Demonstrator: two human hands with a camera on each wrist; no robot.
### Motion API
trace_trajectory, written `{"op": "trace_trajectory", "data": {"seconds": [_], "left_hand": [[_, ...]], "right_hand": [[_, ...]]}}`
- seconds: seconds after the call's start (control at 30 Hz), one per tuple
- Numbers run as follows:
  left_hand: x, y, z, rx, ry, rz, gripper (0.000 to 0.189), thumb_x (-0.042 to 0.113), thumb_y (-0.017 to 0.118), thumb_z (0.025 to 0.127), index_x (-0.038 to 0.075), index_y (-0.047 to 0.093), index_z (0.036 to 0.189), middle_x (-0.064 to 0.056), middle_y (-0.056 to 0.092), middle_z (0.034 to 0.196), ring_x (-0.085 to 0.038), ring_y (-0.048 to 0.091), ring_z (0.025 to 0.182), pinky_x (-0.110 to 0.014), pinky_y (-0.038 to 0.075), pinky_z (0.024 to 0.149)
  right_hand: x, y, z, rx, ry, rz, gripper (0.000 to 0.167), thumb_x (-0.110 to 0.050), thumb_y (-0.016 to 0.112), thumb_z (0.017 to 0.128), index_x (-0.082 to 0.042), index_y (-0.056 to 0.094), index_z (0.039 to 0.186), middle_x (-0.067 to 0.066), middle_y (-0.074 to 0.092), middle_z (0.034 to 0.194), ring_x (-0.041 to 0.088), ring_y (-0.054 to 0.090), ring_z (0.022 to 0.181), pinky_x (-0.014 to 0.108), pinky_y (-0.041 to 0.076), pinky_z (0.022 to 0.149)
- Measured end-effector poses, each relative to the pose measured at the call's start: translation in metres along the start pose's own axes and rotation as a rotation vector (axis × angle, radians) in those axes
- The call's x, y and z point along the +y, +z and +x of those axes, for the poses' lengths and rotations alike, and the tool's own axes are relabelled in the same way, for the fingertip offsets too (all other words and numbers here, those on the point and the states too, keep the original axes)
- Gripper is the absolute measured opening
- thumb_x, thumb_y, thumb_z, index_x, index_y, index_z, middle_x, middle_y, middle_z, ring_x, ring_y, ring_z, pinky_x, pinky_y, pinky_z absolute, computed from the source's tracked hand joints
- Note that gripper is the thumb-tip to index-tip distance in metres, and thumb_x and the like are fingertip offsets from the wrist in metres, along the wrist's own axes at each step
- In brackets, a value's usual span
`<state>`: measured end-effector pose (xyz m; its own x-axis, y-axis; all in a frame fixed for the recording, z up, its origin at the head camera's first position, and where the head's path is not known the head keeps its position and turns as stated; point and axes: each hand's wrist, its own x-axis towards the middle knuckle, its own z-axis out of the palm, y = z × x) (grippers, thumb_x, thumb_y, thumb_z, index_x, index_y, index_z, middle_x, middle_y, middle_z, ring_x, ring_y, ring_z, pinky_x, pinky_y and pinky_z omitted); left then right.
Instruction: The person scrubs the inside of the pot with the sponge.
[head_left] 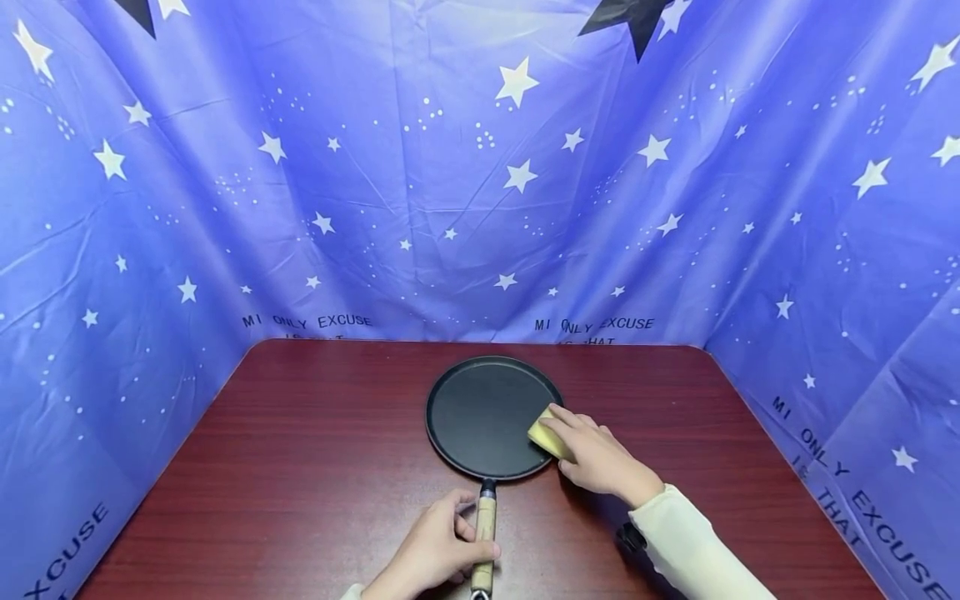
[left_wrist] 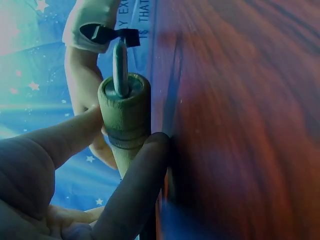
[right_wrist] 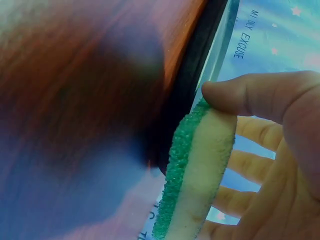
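Observation:
A round black flat pan (head_left: 487,417) lies on the table, its wooden handle (head_left: 486,525) pointing toward me. My left hand (head_left: 438,542) pinches that handle between thumb and fingers; the left wrist view shows the handle's end (left_wrist: 125,112) with a metal hanging loop. At the pan's right edge my right hand (head_left: 600,454) grips a yellow sponge (head_left: 550,432). In the right wrist view the sponge (right_wrist: 205,165) has a rough green layer facing the pan, with the thumb on one side and the fingers behind it. Whether the green face touches the pan is hard to tell.
The dark red wood-grain table (head_left: 300,433) spreads out around the pan. Blue star-printed cloth (head_left: 420,208) hangs behind it and along both sides. A black strap piece (head_left: 632,537) sits at my right wrist.

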<state>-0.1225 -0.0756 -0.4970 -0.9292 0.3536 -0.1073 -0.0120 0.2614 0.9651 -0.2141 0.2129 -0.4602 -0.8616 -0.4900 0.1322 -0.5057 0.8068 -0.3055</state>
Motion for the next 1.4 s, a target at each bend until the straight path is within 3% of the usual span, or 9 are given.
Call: {"op": "trace_trajectory", "data": {"seconds": [0.33, 0.73, 0.97, 1.4], "left_hand": [[-0.005, 0.011, -0.003, -0.018, -0.057, -0.115, 0.070, 0.001, 0.084, 0.082, -0.007, 0.054, 0.144, -0.011, 0.059, 0.090, -0.020, 0.066, 0.058, -0.033, 0.061, 0.043], [-0.008, 0.007, -0.002, -0.045, -0.103, -0.175, 0.072, 0.003, 0.084, 0.084, -0.007, 0.051, 0.148, -0.013, 0.056, 0.092, -0.019, 0.066, 0.058, -0.027, 0.059, 0.042], [-0.007, 0.006, -0.003, -0.057, -0.096, -0.208, 0.069, 0.000, 0.082, 0.087, -0.010, 0.051, 0.147, -0.013, 0.057, 0.090, -0.020, 0.067, 0.060, -0.028, 0.061, 0.044], [-0.009, 0.007, -0.001, -0.057, -0.074, -0.208, 0.067, -0.001, 0.082, 0.087, -0.011, 0.051, 0.145, -0.011, 0.059, 0.088, -0.019, 0.067, 0.060, -0.032, 0.063, 0.046]], "right_hand": [[0.006, 0.004, 0.006, -0.053, 0.016, 0.017, 0.060, -0.001, 0.075, 0.088, -0.006, 0.060, 0.146, 0.025, 0.045, 0.159, 0.047, 0.048, 0.139, 0.080, 0.045, 0.101], [0.006, 0.003, 0.016, -0.114, 0.005, -0.017, 0.052, -0.002, 0.066, 0.089, -0.009, 0.067, 0.141, 0.022, 0.051, 0.156, 0.047, 0.045, 0.141, 0.063, 0.045, 0.094], [0.005, 0.002, 0.017, -0.128, 0.027, -0.012, 0.044, -0.004, 0.064, 0.093, -0.011, 0.072, 0.135, 0.017, 0.054, 0.155, 0.044, 0.046, 0.141, 0.057, 0.043, 0.091], [-0.001, -0.007, 0.012, -0.143, 0.012, -0.021, 0.036, -0.004, 0.063, 0.095, -0.012, 0.076, 0.128, 0.014, 0.062, 0.148, 0.040, 0.054, 0.134, 0.063, 0.045, 0.095]]}}
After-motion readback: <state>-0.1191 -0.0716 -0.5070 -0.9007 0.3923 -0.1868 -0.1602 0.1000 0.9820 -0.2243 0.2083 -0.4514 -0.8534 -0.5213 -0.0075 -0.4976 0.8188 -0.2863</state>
